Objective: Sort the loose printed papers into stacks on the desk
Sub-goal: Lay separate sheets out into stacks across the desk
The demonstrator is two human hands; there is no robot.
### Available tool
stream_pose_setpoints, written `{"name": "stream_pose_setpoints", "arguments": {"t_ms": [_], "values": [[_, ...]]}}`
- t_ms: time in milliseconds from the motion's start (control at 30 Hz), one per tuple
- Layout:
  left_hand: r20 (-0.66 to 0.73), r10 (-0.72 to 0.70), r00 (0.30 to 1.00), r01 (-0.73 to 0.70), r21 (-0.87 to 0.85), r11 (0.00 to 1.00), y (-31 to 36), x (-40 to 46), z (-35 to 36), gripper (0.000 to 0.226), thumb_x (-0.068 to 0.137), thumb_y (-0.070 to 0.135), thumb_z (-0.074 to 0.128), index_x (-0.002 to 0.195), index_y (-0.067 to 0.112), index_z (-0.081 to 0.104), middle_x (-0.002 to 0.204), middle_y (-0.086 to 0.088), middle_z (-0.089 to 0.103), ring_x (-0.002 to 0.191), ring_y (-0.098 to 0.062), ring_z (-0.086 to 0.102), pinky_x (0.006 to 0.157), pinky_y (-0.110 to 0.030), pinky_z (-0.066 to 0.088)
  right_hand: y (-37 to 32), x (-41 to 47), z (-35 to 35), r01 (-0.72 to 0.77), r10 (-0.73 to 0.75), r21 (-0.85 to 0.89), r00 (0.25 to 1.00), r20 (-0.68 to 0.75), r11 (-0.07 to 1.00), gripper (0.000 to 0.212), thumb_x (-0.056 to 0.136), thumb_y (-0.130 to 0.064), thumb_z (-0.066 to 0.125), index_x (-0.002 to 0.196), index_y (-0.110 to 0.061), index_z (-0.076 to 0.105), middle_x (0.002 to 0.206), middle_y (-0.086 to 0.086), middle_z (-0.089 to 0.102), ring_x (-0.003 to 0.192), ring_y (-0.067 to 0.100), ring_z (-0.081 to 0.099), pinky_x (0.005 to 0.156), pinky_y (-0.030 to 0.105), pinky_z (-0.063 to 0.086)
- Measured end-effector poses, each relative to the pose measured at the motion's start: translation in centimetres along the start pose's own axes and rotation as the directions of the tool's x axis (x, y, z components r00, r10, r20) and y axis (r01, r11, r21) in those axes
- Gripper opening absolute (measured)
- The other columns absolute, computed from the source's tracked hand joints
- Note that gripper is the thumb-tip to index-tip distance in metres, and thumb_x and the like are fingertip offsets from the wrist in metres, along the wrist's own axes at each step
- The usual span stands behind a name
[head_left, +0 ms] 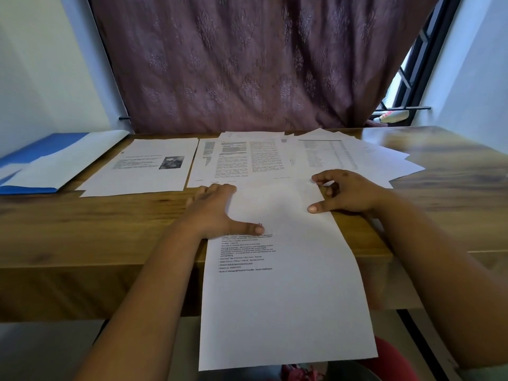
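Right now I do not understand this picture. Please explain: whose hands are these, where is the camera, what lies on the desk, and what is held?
There is no machine. A person wears one camera on the head, looking down at their own hands. The left hand and right hand both hold one printed sheet, thumbs on top, which hangs over the near edge of the wooden desk. Behind lie a page with a photo, a dense text page, a fanned pile of loose papers, and a blue folder at far left.
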State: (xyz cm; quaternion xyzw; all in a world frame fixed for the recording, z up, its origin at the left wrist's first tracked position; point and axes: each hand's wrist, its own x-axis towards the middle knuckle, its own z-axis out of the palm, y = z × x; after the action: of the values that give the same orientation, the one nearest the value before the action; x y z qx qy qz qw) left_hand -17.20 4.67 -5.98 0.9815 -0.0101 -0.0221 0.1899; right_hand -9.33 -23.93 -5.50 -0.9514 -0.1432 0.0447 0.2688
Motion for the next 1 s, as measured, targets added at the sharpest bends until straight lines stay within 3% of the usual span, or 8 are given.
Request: {"name": "stream_pose_setpoints", "arguments": {"t_ms": [133,233,333,400,533,733,867,1000], "values": [[-0.017,0.003,1.0,-0.003,0.013,1.0,0.1,-0.1,0.0,0.125,0.042,0.087,0.058,0.15,0.034,0.023,0.154,0.006,0.03,0.14,-0.022,0.024,0.11,-0.046,0.026,-0.4,0.3,0.3,0.007,-0.007,-0.018,1.0,-0.028,1.0,0.068,0.07,-0.052,0.079,0.129,-0.03,0.053,0.121,-0.008,0.046,0.107,0.014,0.049,0.09,0.026,0.041],[-0.021,-0.001,1.0,0.001,0.024,1.0,0.1,-0.1,0.0,0.126,0.041,0.088,0.056,0.149,0.033,0.022,0.153,0.006,0.029,0.138,-0.022,0.024,0.109,-0.045,0.027,-0.7,1.0,0.7,0.013,-0.015,-0.023,0.995,-0.102,1.0,0.049,0.077,-0.049,0.075,0.117,-0.027,0.057,0.114,-0.006,0.05,0.099,0.013,0.051,0.082,0.022,0.042],[-0.03,-0.002,1.0,0.003,0.035,0.999,0.3,-0.2,0.0,0.124,0.043,0.088,0.054,0.15,0.033,0.023,0.154,0.006,0.029,0.139,-0.022,0.023,0.109,-0.045,0.026,-1.3,1.8,1.0,0.023,-0.02,0.008,0.976,-0.218,1.0,0.028,0.081,-0.037,0.076,0.099,-0.024,0.059,0.092,-0.007,0.055,0.078,0.011,0.051,0.065,0.014,0.039],[-0.046,-0.02,0.999,0.022,0.046,0.999,0.4,0.0,0.1,0.119,0.051,0.087,0.056,0.15,0.031,0.023,0.154,0.004,0.028,0.141,-0.024,0.022,0.11,-0.045,0.025,-1.7,2.2,1.0,0.028,-0.008,0.071,0.964,-0.266,0.997,0.022,0.08,-0.029,0.078,0.091,-0.021,0.062,0.081,-0.004,0.058,0.07,0.012,0.051,0.062,0.014,0.041],[-0.129,-0.078,0.989,0.083,0.034,0.996,0.0,1.0,0.6,0.104,0.066,0.081,0.061,0.148,0.027,0.027,0.152,-0.003,0.033,0.141,-0.028,0.024,0.111,-0.047,0.028,-2.7,2.7,0.9,0.054,-0.021,0.083,0.93,-0.367,0.995,0.019,0.078,-0.027,0.08,0.089,-0.023,0.066,0.076,0.0,0.064,0.067,0.015,0.057,0.065,0.017,0.048],[-0.281,-0.151,0.948,0.146,-0.041,0.988,-0.8,2.3,0.4,0.096,0.073,0.069,0.069,0.145,0.019,0.03,0.149,-0.007,0.038,0.138,-0.03,0.032,0.107,-0.046,0.038,-3.9,3.6,1.2,0.148,-0.159,-0.059,0.876,-0.456,0.987,0.014,0.092,-0.03,0.065,0.097,-0.017,0.06,0.089,0.003,0.066,0.069,0.013,0.052,0.071,0.023,0.043],[-0.253,-0.182,0.95,0.162,-0.099,0.982,-1.4,2.8,0.1,0.09,0.076,0.066,0.069,0.144,0.018,0.034,0.149,-0.005,0.04,0.137,-0.029,0.035,0.105,-0.045,0.04,-3.4,4.0,1.4,0.124,-0.186,-0.173,0.891,-0.414,0.977,0.025,0.097,-0.032,0.056,0.108,-0.014,0.068,0.107,0.007,0.068,0.088,0.019,0.056,0.086,0.026,0.043],[-0.242,-0.161,0.957,0.166,-0.002,0.986,-1.6,3.0,0.4,0.082,0.078,0.07,0.062,0.141,0.021,0.041,0.146,-0.006,0.043,0.134,-0.03,0.036,0.106,-0.047,0.039,-2.6,4.2,1.2,0.097,-0.164,-0.171,0.884,-0.438,0.981,0.031,0.092,-0.032,0.062,0.113,-0.012,0.072,0.112,0.009,0.068,0.097,0.024,0.06,0.096,0.029,0.044]]}}
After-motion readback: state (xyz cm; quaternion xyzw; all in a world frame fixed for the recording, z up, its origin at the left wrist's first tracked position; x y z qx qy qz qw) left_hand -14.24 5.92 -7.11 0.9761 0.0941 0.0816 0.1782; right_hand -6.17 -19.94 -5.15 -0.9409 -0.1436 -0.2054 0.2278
